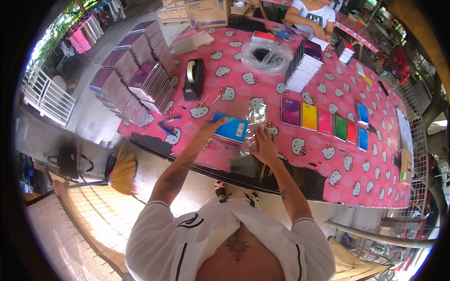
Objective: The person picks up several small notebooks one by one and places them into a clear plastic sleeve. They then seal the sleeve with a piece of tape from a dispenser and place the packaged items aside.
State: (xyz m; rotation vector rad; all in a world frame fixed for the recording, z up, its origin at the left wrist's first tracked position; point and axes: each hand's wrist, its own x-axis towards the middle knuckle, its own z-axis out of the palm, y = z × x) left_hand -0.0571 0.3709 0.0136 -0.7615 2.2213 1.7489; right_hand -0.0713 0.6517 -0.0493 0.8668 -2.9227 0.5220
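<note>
My left hand [211,129] grips a blue notebook [231,127] by its left end, the thumb on top, near the table's front edge. It looks thick, perhaps several notebooks together. Clear shiny plastic [256,117] lies just right of it. On this plastic rests my right hand [263,146], its fingers stretched out and holding nothing. A blue pen [168,129] and another blue tool lie to the left of my left hand. To the right, a row of spiral notebooks includes a purple one [290,111], a yellow one [309,116] and a green one [340,127].
Tall notebook stacks [152,84] stand at the left, beside a black tape dispenser [193,79]. Farther back are a clear plastic bag [266,57] and another notebook stack [303,65]. Across the table [206,152] sits a person [311,18] handling white paper. A broom [123,175] is below left.
</note>
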